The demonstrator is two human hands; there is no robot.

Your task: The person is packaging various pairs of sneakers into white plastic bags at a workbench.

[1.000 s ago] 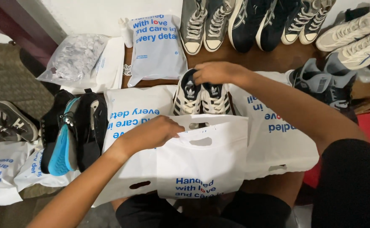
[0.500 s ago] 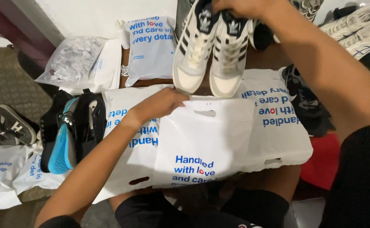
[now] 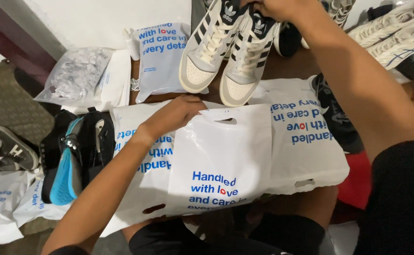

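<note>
Right hand (image 3: 273, 7), at the head view's top edge, grips a pair of grey-and-white sneakers (image 3: 226, 52) by their heels, toes hanging over the white bag (image 3: 226, 151). Left hand (image 3: 176, 113) pinches that bag's upper edge beside the handle slot. Bagging looks to be the step in hand; next the mouth needs spreading and the toes lowered in. Black shoes (image 3: 77, 151) lie left.

Pair of white sneakers (image 3: 228, 52) now lifted clear of the bag (image 3: 221, 156), high in right hand (image 3: 275, 7).
</note>
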